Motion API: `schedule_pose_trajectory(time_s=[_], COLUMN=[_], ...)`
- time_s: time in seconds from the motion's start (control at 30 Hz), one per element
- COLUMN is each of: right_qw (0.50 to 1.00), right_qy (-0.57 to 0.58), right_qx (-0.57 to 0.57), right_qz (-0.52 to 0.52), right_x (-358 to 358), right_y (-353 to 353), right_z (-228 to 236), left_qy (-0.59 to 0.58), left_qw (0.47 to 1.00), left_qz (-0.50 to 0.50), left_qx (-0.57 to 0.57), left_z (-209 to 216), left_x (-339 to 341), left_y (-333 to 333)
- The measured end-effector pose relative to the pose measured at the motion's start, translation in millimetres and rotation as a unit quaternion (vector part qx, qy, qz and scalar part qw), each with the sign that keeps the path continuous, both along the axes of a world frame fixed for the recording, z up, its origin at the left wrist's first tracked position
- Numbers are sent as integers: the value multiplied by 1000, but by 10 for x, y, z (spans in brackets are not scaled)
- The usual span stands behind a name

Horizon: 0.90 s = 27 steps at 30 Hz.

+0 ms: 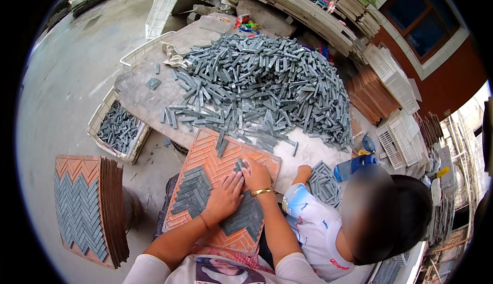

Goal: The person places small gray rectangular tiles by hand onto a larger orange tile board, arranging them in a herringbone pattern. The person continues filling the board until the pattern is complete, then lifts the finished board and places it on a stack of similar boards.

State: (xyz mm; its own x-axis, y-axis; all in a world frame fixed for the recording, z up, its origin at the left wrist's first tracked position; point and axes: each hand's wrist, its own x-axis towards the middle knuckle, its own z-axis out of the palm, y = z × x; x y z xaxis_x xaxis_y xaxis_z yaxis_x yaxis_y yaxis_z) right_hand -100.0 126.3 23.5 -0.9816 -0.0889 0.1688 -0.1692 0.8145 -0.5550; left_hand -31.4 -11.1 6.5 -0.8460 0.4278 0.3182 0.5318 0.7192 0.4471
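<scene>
An orange mould board [210, 149] with herringbone grooves lies tilted across my lap and the table edge. Grey stone strips [191, 190] fill part of its grooves in a zigzag; orange grooves show at the far side and the near corners. My left hand [226, 195] rests flat on the board, fingers stretched out over the laid strips. Beside it my right hand [258, 176], with a gold bangle at the wrist, is closed on a short stone strip [239, 165] at its fingertips. A few loose strips [222, 144] lie on the board's far edge.
A large heap of stone strips [267, 78] covers the table [146, 96]. A child [323, 222] stands close at my right, near a blue bottle [349, 168]. At left are a white crate of strips [134, 148] and a stack of boards [114, 207], its top one tiled.
</scene>
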Motion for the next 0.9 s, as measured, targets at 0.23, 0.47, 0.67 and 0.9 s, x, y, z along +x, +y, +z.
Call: schedule_pose_trajectory(time_s=[0.23, 0.47, 0.67, 0.9], right_qw=[999, 989, 994, 994], right_qy=[-34, -7, -82, -90], right_qx=[-5, 148, 43, -56], right_qz=[32, 13, -60, -39], right_x=[-92, -165, -477, -499], right_y=[124, -40, -731, -443], right_z=[-75, 66, 298, 61], left_qy=[7, 16, -14, 13], left_qw=[1000, 1000, 1000, 1000], left_qz=[-1, -1, -25, 0], left_qx=[-1, 3, -4, 25], left_z=[-3, -27, -37, -6], left_x=[15, 12, -1, 16], left_y=[-2, -5, -36, -38])
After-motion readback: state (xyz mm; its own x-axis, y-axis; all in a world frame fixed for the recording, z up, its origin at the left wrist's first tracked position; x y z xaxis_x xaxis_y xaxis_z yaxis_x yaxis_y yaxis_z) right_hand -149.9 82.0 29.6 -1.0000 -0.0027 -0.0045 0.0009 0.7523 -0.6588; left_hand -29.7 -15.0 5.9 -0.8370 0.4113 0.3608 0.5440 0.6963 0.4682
